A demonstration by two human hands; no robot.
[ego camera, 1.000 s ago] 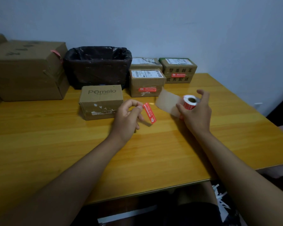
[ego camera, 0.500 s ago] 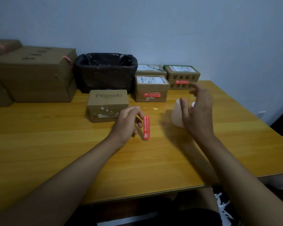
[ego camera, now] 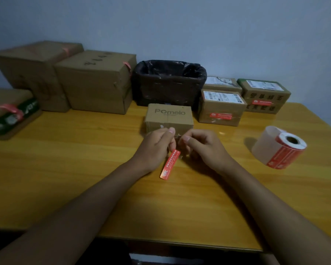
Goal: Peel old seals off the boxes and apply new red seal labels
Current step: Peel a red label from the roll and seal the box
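Red seal label (ego camera: 169, 164) hangs from the left hand (ego camera: 154, 148), pinched at its top end between thumb and fingers (ego camera: 170, 133); its free end slants down toward the counter (ego camera: 84, 169), whether touching it is unclear. Left fingers clenched on the label. Right hand (ego camera: 204, 148) sits just beside the left, fingers curled in with thumb tip against forefinger; nothing can be made out between them. Both hands hover right in front of the Pomelo box (ego camera: 169, 116), knuckles covering its lower front edge.

Pomelo box stands on the counter before the black-lined bin (ego camera: 169, 83). To its right, a small box with a red seal (ego camera: 221, 108) on its front face; behind that, two more small boxes (ego camera: 264, 95), one also bearing a red seal. The label roll (ego camera: 281, 148) lies on its side well to the right, a strip of backing curling up behind it.

Versus half a second ago: right hand has left the roll area and closed in beside the left; the label has come nearer the Pomelo box; more of the left counter shows, with large cartons (ego camera: 96, 81).

Print on the label is too blurred to read. Old seal remnants on the Pomelo box are mostly hidden by the hands. Forearms run off the bottom edge.
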